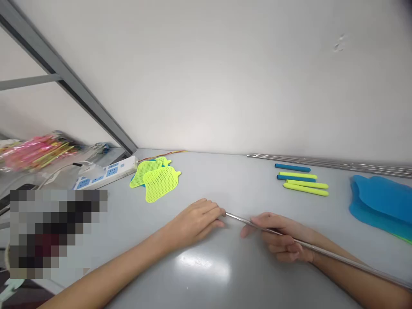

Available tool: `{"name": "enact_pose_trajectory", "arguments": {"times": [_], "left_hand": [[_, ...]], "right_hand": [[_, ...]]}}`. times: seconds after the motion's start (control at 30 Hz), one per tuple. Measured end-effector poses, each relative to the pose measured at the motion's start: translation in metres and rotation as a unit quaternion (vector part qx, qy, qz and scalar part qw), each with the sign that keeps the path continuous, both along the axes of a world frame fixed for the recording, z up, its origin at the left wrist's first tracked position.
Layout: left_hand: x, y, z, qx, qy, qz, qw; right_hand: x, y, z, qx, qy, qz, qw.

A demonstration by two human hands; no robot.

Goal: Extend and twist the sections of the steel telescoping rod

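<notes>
Steel, thin and bright: a long metal rod (309,245) crosses the grey table (231,184) in the head view, running from the frame's 4 o'clock edge up to the centre. The person's right hand (283,238) is curled around the rod mid-length, fingers wrapped under it and thumb on top. The left hand (198,221) lies palm down at the rod's near tip, fingertips (220,212) closed together at the end; whether they pinch the tip or only rest against it cannot be told.

Surroundings, by clock from the hands:
- 10 o'clock: two yellow-green mesh swatter heads (157,179), overlapping, flat on the table.
- 9 to 10 o'clock: a white power strip (106,172), just beside the mesh heads.
- 1 o'clock: a small group of blue and yellow-green handle sleeves (302,180), lying side by side.
- 1 to 2 o'clock, against the wall: a bundle of spare rods (337,162).
- 3 o'clock: a stack of blue mesh heads (380,201), partly cut by the frame edge.

Assessment: the rod is long and springy, so the right hand's grip wants to stay close to the working end to keep the tip steady. The left fingertips should hold square on the tip, not at a slant.
</notes>
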State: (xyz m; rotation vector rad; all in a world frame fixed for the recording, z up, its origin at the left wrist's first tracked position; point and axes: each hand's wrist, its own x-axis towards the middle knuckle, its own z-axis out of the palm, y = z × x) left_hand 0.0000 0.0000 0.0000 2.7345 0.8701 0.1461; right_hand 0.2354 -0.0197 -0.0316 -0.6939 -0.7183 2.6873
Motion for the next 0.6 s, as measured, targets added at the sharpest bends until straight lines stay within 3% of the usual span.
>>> {"name": "enact_pose_trajectory", "arguments": {"times": [0.23,0.43,0.6], "left_hand": [[0.009,0.005,-0.008,-0.08,-0.068,0.05,0.993],[0.011,-0.004,-0.01,-0.17,-0.098,0.041,0.98],[0.009,-0.007,-0.011,-0.194,-0.1,0.034,0.975]], "right_hand": [[0.0,0.004,0.003,-0.019,-0.006,0.031,0.999],[0.003,0.008,0.007,-0.038,-0.024,0.091,0.995],[0.001,0.007,0.008,-0.03,-0.031,0.098,0.994]]}}
